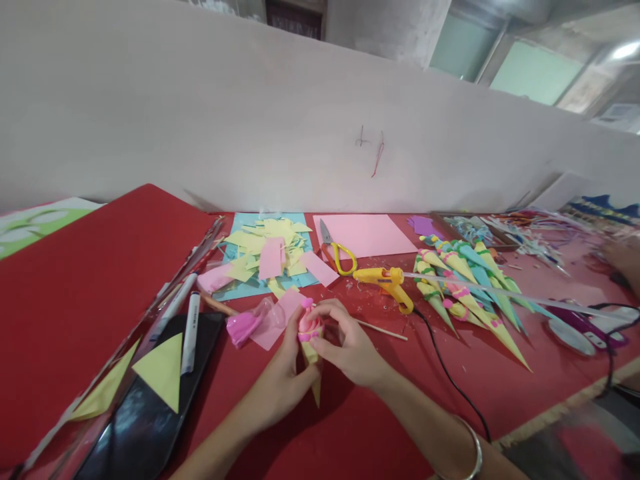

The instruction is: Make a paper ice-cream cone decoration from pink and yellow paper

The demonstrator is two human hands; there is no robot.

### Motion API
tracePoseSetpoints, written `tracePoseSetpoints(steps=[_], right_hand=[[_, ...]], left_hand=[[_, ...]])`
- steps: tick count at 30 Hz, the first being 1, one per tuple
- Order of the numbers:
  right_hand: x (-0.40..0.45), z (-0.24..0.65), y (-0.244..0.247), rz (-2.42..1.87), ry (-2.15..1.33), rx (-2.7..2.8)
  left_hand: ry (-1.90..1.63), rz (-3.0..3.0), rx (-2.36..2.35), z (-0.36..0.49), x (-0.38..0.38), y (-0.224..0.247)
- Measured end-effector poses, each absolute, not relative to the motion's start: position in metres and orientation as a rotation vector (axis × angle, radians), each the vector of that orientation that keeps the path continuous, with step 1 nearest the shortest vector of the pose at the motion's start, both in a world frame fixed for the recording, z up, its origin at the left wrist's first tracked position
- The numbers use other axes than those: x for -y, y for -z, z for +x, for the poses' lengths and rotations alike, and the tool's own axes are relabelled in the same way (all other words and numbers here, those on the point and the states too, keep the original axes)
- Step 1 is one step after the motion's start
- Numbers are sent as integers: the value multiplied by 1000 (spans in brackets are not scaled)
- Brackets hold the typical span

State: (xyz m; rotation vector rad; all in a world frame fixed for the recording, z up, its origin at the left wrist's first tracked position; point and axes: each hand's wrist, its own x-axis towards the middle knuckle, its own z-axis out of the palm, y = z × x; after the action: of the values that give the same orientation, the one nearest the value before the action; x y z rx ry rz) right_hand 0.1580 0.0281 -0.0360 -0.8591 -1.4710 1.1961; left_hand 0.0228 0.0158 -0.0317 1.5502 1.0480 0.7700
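My left hand [277, 383] is wrapped around a small yellow paper cone [317, 395], its point down. Pink clay [309, 325] fills the cone's mouth and runs around the rim, topped by a brighter pink bit. Curled in from the other side, my right hand [357, 353] has thumb and fingertips on the clay rim. Just left of the hands lies a lump of bright pink clay [243, 328] in clear plastic. A thin wooden stick [383, 330] rests behind my right hand.
A yellow glue gun [387, 283] with a cord lies behind my hands, near yellow-handled scissors [337, 250]. Finished cones [473, 280] are heaped at right. Cut paper pieces [270, 250], a white marker [191, 333] and a black pouch [150, 407] lie left. Another person's hand [623, 260] shows far right.
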Motion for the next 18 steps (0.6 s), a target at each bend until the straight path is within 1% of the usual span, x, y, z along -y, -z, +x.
tracePoseSetpoints(steps=[7,12,18], right_hand=[[-27,160,33,-779,-1276,1444],[-26,160,31,-781,-1268,1445],[-24,162,31,-771,-1288,1469]], left_hand=[[-799,1546,-1020,22,-14,31],[-746,1568,-1036,22,-13,30],[-819,1562,-977,22,-14,27]])
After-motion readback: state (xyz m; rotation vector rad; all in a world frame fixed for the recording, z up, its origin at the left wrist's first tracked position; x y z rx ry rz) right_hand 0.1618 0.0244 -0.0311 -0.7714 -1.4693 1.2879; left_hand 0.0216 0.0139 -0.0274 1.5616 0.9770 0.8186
